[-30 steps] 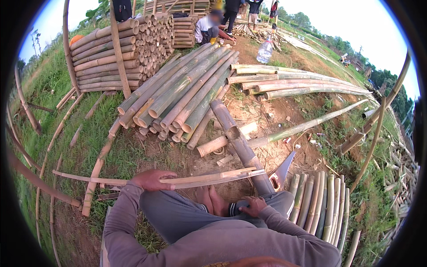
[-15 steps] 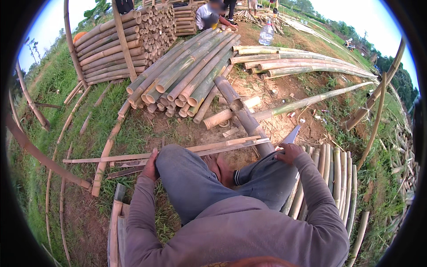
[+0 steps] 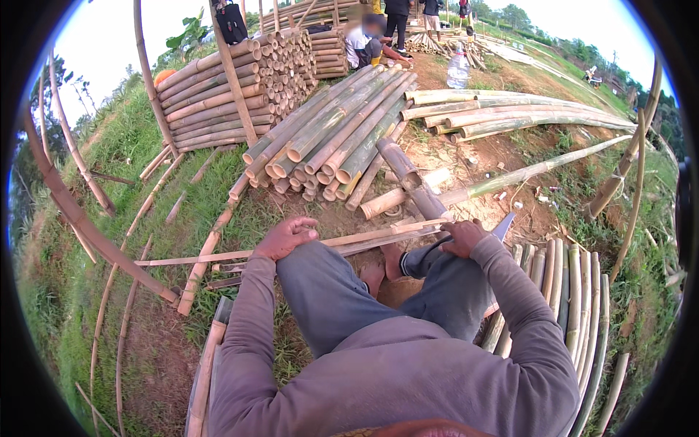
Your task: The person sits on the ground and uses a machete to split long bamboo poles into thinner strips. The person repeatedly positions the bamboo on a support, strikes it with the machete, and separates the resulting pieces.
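My left hand (image 3: 286, 237) is at my left knee, fingers apart and slightly bent, with nothing in it. Just beyond it, long split bamboo strips (image 3: 378, 235) lie across in front of my knees. Over my right knee my right hand (image 3: 464, 238) rests with fingers loosely spread and bent down; it holds nothing that I can see. A saw blade (image 3: 502, 227) sticks out beside the right wrist, its handle hidden. Ahead of my feet, a thick bamboo log (image 3: 412, 182) with a hole in its top lies on the ground, other bamboo pieces beside it.
Cut bamboo poles lie in a large pile (image 3: 328, 146) ahead, with a tall stack (image 3: 218, 91) behind at left. More poles (image 3: 575, 291) lie at my right side. A clear plastic bottle (image 3: 458, 69) stands farther off. Upright posts (image 3: 619, 171) flank me; several people are at the back.
My left hand has risen from the side of the left knee to its top, fingers stretching forward. My right hand has shifted slightly on the right knee. The view has tilted up and turned left.
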